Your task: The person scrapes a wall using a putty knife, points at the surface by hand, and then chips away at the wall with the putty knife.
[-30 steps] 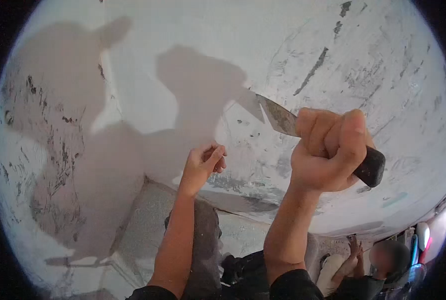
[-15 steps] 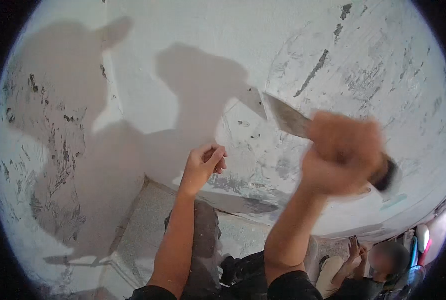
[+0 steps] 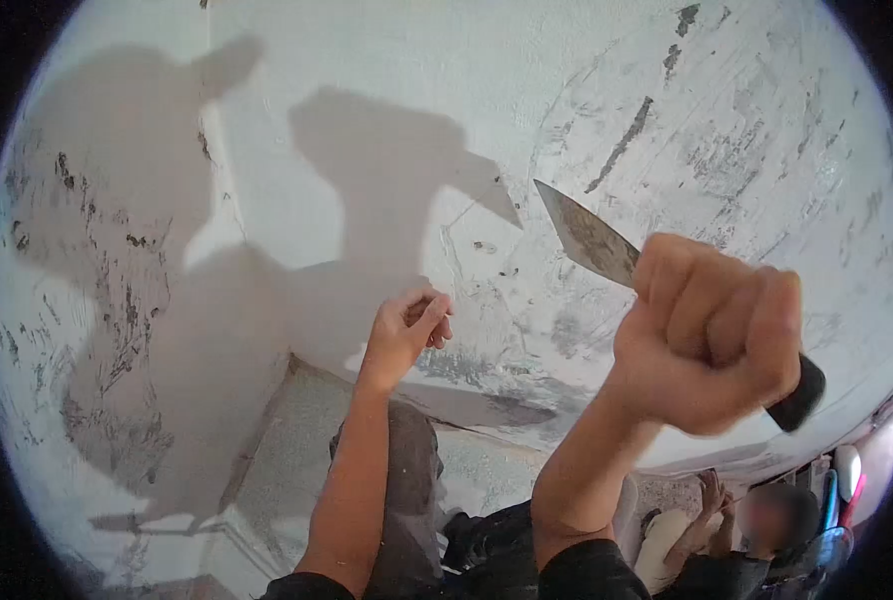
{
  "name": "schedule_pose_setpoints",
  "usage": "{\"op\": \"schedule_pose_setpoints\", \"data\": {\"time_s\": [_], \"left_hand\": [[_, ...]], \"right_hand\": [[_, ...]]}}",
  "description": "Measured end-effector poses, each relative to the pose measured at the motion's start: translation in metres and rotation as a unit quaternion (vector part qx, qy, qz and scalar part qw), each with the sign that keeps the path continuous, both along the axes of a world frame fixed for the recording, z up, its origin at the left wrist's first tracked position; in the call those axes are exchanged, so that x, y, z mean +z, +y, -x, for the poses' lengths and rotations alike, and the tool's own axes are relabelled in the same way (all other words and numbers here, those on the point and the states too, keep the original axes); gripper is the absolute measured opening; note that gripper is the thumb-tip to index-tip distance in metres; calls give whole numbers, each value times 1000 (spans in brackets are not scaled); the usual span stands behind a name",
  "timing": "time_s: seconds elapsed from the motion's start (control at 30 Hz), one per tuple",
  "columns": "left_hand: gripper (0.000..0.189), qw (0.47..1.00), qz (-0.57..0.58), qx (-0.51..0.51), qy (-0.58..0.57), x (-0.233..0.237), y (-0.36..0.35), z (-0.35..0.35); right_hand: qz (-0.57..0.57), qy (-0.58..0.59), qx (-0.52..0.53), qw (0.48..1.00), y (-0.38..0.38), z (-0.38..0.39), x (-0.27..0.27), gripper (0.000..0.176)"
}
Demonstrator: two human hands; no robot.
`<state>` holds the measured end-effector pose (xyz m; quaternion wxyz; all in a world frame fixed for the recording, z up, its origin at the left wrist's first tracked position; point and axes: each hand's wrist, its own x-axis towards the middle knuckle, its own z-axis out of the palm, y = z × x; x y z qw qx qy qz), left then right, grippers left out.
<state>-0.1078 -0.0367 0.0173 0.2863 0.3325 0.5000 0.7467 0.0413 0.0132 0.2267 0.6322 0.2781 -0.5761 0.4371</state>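
Against the scuffed white wall (image 3: 367, 60), the right hand (image 3: 712, 345) is raised in a tight fist around a scraper (image 3: 607, 250). All of its fingers (image 3: 687, 300) are wrapped fully round the grip, with no gap showing between them. The metal blade (image 3: 582, 230) sticks out from the thumb side of the fist and slants up and to the left, with its stained flat face turned toward the camera. The black handle (image 3: 797, 395) pokes out from the little-finger side, down to the right. The blade's pointed shadow (image 3: 497, 205) lies on the wall just left of the blade tip. Whether the tip touches the plaster cannot be told.

Lower and to the left, well apart from the scraper, the left hand (image 3: 405, 330) is held up near the wall, just above where it meets the speckled floor (image 3: 297, 450). Its fingers (image 3: 432, 315) are curled in, and the thumb rests against the fingertips. Whether something small is pinched there cannot be told.

At the lower right edge, another person (image 3: 767, 520) sits low beside the wall.
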Motion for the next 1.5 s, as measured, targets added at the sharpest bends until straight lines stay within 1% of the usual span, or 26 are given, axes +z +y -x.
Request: {"op": "schedule_pose_setpoints", "data": {"time_s": [0.03, 0.1, 0.13, 0.17, 0.23, 0.3, 0.37, 0.47, 0.5, 0.53, 0.57, 0.63, 0.7, 0.77, 0.8, 0.83, 0.9, 0.97, 1.03, 1.07, 1.1, 1.17, 1.23, 1.3, 1.37, 1.5], "left_hand": [[27, 1000, -2, 4, 3, -1, 1, 0], [25, 1000, -5, -13, -5, -3, 2, -1], [24, 1000, -8, -23, -12, -2, 3, 1], [24, 1000, -7, -23, -13, -2, 3, 0], [25, 1000, 6, 0, -14, 0, 1, -2], [25, 1000, 4, 1, -17, 1, 0, 0], [25, 1000, 0, -7, -13, 3, 2, -2], [24, 1000, 7, -14, -4, 1, 1, -1], [24, 1000, 11, -8, -2, 4, 0, -1], [24, 1000, 17, -3, -1, 5, -1, -1], [24, 1000, 17, -3, -2, 3, -1, -1], [25, 1000, 15, -11, -3, 3, 2, 0], [25, 1000, 8, -12, -3, 4, 2, -2], [25, 1000, 5, -7, -7, 2, 0, -1], [25, 1000, 9, -6, -7, 1, 0, 0], [25, 1000, 12, -7, -5, 1, 0, 0], [25, 1000, 14, -13, -1, 1, 1, 0], [26, 1000, 14, -15, 3, 1, 2, -1], [26, 1000, 16, -10, -2, -1, 2, -1], [26, 1000, 17, -5, -4, -1, 2, 0], [26, 1000, 12, -2, -12, 1, 1, -1], [27, 1000, 8, -4, -18, 2, 2, -2], [27, 999, 35, -8, -1, 4, 3, 0], [27, 999, 36, 2, 8, 10, 1, -2], [27, 999, 44, 19, -1, 4, -4, -3], [26, 1000, 18, -3, 6, 1, 2, 2]], "right_hand": [[-1, -2, 1, 1000, 5, 6, -5, 44], [79, -53, -115, 989, 8, 17, -11, 45], [45, -33, -61, 997, 10, 14, -10, 44], [18, 18, -75, 997, 10, 13, -9, 43], [0, 19, 35, 999, 12, -4, -2, 40], [-6, 0, 33, 999, 12, 0, -5, 37], [43, -51, -193, 979, 15, 20, -17, 35], [15, -23, -128, 991, -3, 7, -2, 40], [3, 3, -93, 996, -3, 4, 1, 42], [38, -19, 9, 999, 5, -2, -1, 44], [39, -20, 9, 999, 6, 4, -5, 44], [50, -55, -167, 983, 8, 21, -12, 43], [38, -56, -190, 979, 8, 16, -12, 43], [51, -6, -13, 999, 0, 6, -3, 44], [70, -21, 58, 996, 3, 1, -5, 39], [70, -23, 60, 995, 8, 7, -9, 39], [27, -62, -203, 977, 15, 20, -17, 34], [10, -88, -160, 983, 24, 15, -18, 33], [-42, 79, -322, 943, 22, 17, -17, 36], [-9, 17, -124, 992, 17, 8, -10, 35], [24, -46, 77, 996, 12, -2, -4, 34], [-27, -44, -204, 978, 26, 22, -16, 38], [105, -188, -93, 972, 32, 43, -31, 36], [-56, -112, -235, 964, 20, 26, -29, 30], [-61, -37, -140, 988, 5, 17, -14, 35], [-44, -73, -230, 970, 10, 23, -11, 37]]}}
